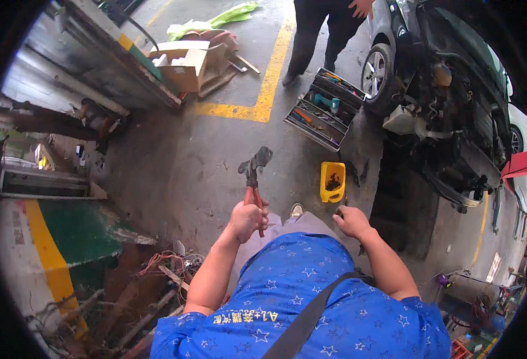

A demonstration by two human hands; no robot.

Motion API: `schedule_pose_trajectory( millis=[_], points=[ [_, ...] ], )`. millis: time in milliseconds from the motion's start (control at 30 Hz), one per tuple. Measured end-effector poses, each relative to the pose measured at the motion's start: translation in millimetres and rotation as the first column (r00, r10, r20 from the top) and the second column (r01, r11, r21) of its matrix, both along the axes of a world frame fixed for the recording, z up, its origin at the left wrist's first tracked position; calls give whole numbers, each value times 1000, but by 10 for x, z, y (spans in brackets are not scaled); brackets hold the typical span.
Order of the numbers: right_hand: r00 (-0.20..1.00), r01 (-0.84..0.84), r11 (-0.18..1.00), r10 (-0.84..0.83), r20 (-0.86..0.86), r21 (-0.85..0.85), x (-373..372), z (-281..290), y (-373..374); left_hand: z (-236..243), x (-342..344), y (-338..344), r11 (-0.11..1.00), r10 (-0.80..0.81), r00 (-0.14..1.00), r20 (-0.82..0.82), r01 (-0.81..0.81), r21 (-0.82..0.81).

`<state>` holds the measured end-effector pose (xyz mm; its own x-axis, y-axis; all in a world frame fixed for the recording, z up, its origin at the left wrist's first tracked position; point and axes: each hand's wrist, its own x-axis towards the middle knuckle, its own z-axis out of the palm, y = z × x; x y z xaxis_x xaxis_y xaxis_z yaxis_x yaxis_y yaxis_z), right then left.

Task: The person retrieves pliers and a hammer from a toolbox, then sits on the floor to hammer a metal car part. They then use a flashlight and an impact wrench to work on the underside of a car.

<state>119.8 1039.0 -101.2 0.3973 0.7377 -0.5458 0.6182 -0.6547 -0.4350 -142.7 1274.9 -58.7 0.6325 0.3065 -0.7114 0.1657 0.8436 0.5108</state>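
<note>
My left hand [247,222] is wrapped round the red handles of a pair of cable cutters [254,173]. Their dark metal jaws point away from me and look spread apart, above the concrete floor. On the other side, my right hand [353,222] is held in front of my body with its fingers curled. A small dark bit shows at its fingertips, too small to name. Just beyond that hand, a yellow cut-open jug [324,182] lies on the floor with dark small pieces inside.
An open metal toolbox [318,139] full of tools stands ahead, near a person in dark trousers [317,36]. To the right is a car with its front stripped [455,113], beside a dark pit [404,209]. Cardboard boxes [182,76] lie far left; tangled scrap wires [167,263] lie near left.
</note>
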Motion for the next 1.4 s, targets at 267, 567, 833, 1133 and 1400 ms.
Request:
schedule_pose_trajectory(
  millis=[267,567,833,1133,1400],
  points=[
    [985,170,985,-170,33,-9,608,-309,1606,-305,876,2002,983,-181,984,-1,181,-38],
    [874,482,872,-485,-22,-90,1281,-255,2606,-690,2368,3665,936,-321,946,-47,309,-169],
    [795,588,793,-603,-69,-161,2666,-1830,3287,-1972,4324,4124,900,-405,913,37,406,-158],
    [516,857,512,-852,-93,68,4203,-4070,4168,-3512,5992,3758,870,-398,870,290,458,-183],
    [-35,988,-63,-981,-193,144,5321,-6295,4225,-4261,7124,4522,835,-480,852,210,517,-188]
  ],
)
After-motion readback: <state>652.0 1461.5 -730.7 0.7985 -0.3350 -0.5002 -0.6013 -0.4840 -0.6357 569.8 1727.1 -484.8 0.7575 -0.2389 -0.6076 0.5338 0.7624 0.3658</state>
